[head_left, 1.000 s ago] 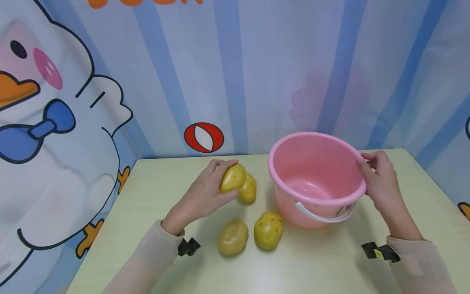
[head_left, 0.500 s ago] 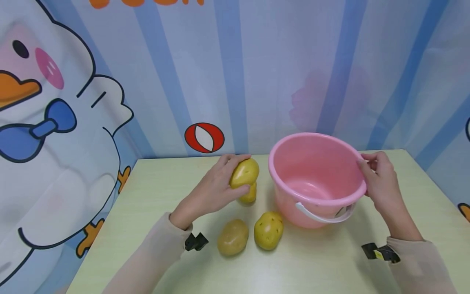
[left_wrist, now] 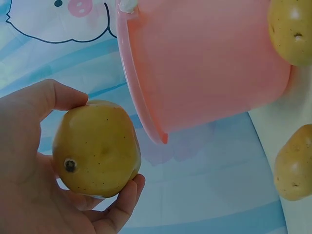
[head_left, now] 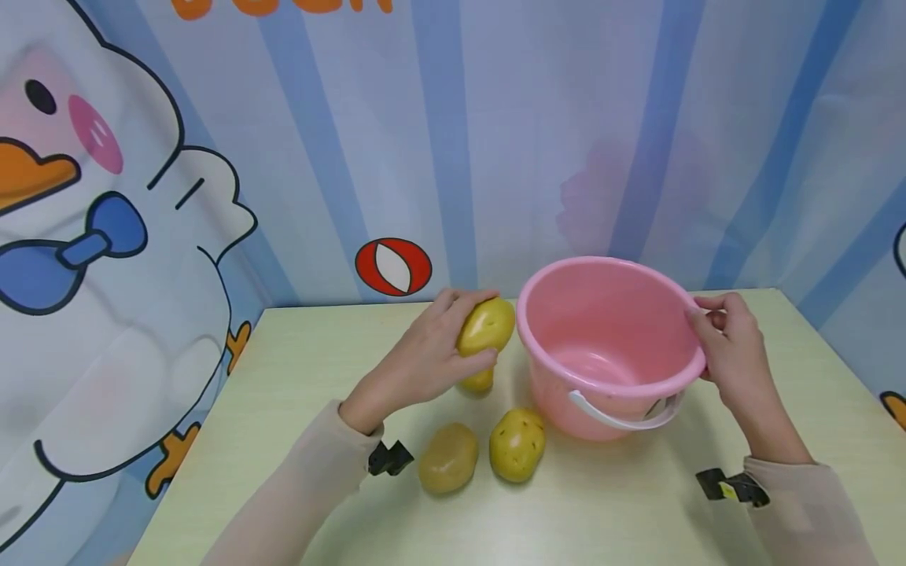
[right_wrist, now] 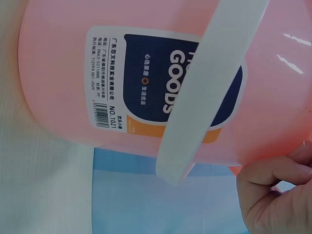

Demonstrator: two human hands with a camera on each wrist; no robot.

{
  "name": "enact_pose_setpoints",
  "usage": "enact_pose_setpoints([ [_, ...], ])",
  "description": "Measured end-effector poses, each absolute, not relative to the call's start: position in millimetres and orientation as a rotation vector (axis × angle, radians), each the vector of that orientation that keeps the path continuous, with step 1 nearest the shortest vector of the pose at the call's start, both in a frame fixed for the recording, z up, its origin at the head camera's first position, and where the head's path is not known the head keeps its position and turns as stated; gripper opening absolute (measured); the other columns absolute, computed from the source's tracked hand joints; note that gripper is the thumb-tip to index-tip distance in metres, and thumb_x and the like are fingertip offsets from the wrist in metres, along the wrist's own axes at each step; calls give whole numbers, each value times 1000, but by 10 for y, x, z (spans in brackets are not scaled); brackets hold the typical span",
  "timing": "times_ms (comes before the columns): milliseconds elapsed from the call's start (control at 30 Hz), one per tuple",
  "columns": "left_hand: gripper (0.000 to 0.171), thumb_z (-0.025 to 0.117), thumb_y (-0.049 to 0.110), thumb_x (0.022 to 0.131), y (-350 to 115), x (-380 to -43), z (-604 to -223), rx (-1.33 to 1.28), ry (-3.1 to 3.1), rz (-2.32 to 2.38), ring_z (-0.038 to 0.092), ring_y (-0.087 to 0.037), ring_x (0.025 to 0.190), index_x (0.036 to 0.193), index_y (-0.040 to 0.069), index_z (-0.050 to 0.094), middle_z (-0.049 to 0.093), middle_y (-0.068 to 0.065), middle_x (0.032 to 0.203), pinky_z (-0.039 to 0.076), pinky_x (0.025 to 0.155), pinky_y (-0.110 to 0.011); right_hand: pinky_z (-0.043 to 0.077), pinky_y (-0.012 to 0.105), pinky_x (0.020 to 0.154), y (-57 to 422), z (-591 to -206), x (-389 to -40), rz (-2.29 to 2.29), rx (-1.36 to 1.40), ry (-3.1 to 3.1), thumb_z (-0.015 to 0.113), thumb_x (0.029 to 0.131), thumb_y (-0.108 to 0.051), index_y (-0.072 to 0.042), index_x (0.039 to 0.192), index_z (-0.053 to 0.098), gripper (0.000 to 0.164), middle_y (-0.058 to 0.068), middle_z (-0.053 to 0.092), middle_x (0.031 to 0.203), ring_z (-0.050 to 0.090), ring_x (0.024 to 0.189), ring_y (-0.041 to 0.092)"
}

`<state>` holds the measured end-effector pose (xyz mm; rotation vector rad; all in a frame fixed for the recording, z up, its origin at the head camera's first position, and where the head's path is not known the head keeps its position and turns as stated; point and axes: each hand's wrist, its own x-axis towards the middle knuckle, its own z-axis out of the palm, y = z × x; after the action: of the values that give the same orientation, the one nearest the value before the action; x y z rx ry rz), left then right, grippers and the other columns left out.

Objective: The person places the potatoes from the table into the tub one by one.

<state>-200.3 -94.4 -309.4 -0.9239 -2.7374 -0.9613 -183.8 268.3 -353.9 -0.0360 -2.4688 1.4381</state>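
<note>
While the right hand pinches the pink bucket by its rim, the left hand holds a potato

Raised off the counter, the potato sits just beside the bucket's left rim; the left wrist view shows a gap, so no contact. Left thumb and fingers are clamped round it. Right thumb and fingers are clamped on the rim's right side. Bucket mouth faces up, white handle slack across the near wall.

Technique (judgement): any sideways travel should wait until the potato's underside clears the rim; a firm right-hand hold should stop the bucket sliding if bumped. Releasing low would limit bounce.

Orientation: in the head view the long axis slants, lower end in the palm, upper end up and right toward the bucket. Left wrist outline is rounder, suggesting a near end-on look; a dark spot faces that camera. Cannot tell which end is the stem end.
</note>
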Motion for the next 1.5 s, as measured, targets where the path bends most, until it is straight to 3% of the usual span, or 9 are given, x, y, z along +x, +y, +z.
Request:
enact_pose_setpoints([
  [767,65,67,36,90,-636,-2030,-2916,-1041,-2652,-1038,52,-12,94,149,25,43,45,-2,132,51,74,-31,55,27,50,2695,-3517,-1853,1476,-50,-2450,41,107,-29,8,142,35,51,28,52,114,63,67,8],
  [1500,67,67,32,91,-361,-2042,-2852,-1163,-2602,-1082,51,-14,98,151,19,41,45,-5,129,51,78,-30,56,27,52,2678,-3531,-1841,1490,-48,-2448,41,107,-29,8,141,35,50,28,53,112,64,68,8],
])
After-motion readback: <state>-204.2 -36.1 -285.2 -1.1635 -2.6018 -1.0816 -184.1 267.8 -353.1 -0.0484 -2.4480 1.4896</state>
